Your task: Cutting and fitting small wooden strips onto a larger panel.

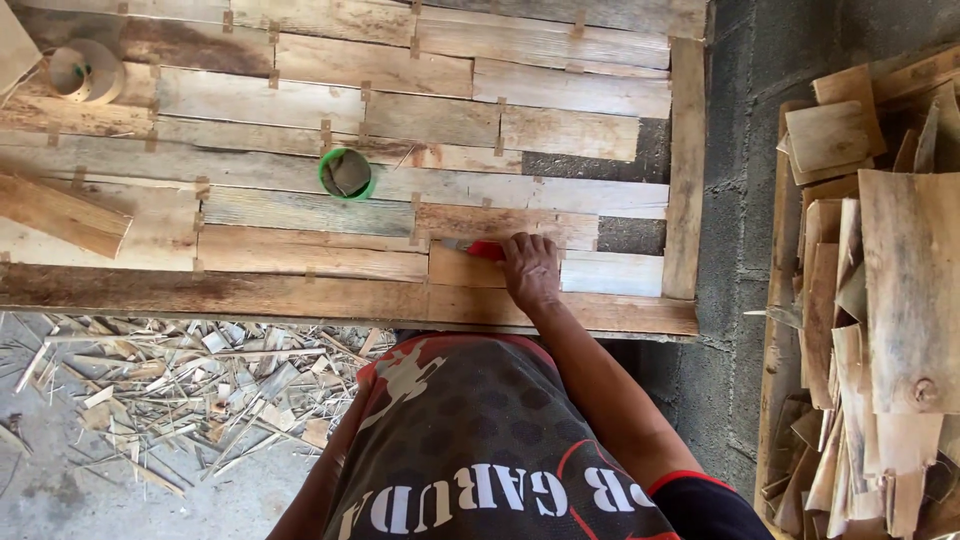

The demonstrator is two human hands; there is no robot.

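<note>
My right hand [530, 268] is shut on a red-handled tool [484, 250], whose short metal tip points left and rests on a small plank [465, 270]. This plank is part of a panel of wooden slats [300, 210] laid in rows in front of me. My right arm reaches up to it from the lower right. Only part of my left arm [312, 490] shows at the lower edge, and that hand is out of view.
A small green cup [347, 173] stands on the slats left of and above my hand. A roll [86, 70] lies at the top left, with a loose wood block [60, 213] below it. Wood offcuts [870, 300] are piled at the right. Chips and splinters [190, 385] litter the concrete floor.
</note>
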